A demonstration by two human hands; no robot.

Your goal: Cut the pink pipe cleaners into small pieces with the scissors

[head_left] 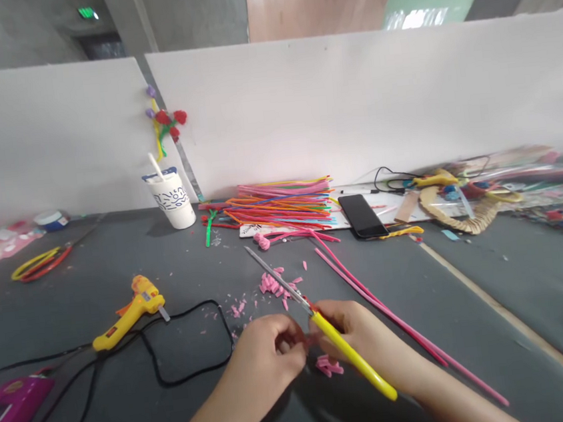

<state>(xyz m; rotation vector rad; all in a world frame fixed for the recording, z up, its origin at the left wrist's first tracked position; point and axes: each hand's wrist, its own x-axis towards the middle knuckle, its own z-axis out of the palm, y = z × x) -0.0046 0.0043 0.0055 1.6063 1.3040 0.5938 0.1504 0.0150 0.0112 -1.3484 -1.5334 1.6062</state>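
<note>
My right hand [347, 331] is closed with scissors [354, 354] across it. Their yellow handle slants down to the right, and the grey blades point up and left, away from me. Close beside it, my left hand [268, 350] is pinched, its fingertips nearly meeting those of the right. Whatever lies between the fingertips is too small and covered to make out. Beyond the hands, under the blades, is a pile of short pink pieces [272, 284]. A few more pink pieces [328, 366] lie below the right hand on the dark table.
Two long pink pipe cleaners [382, 311] stretch along the right. A yellow glue gun [129, 314] with a black cable lies left, near a magenta power strip [16, 417]. Behind are a white cup [174, 199], a bundle of coloured pipe cleaners [281, 204] and a phone [361, 216].
</note>
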